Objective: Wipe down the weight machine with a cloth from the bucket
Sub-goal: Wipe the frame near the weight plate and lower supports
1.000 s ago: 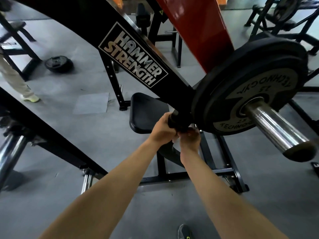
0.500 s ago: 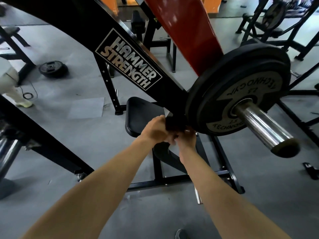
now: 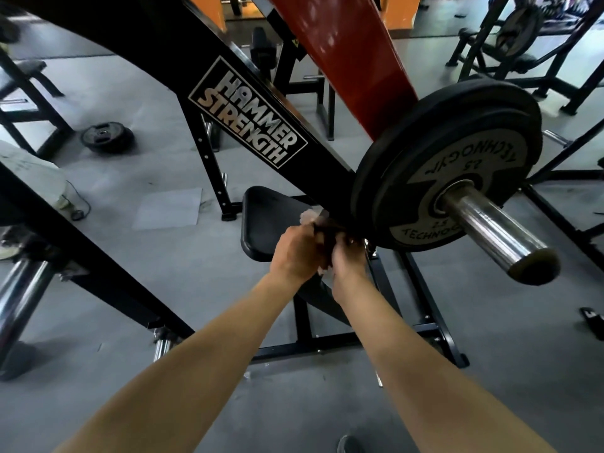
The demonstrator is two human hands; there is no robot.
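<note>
We are curling our left grip [image 3: 299,253] round a pale cloth [image 3: 310,215] wrapped at the lower end of the black arm [image 3: 163,50], over the seat [image 3: 264,220]. Our right grip [image 3: 348,263], touching the left, is clutching the same cloth, just beside the plate [image 3: 447,158] on its steel bar [image 3: 496,233].

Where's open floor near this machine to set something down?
Free: right of the base frame, below the chrome sleeve; between the seat pad and the loose plate, around the pale mat. Crowded where left hand and right hand hold the cloth beside the weight plate.
</note>
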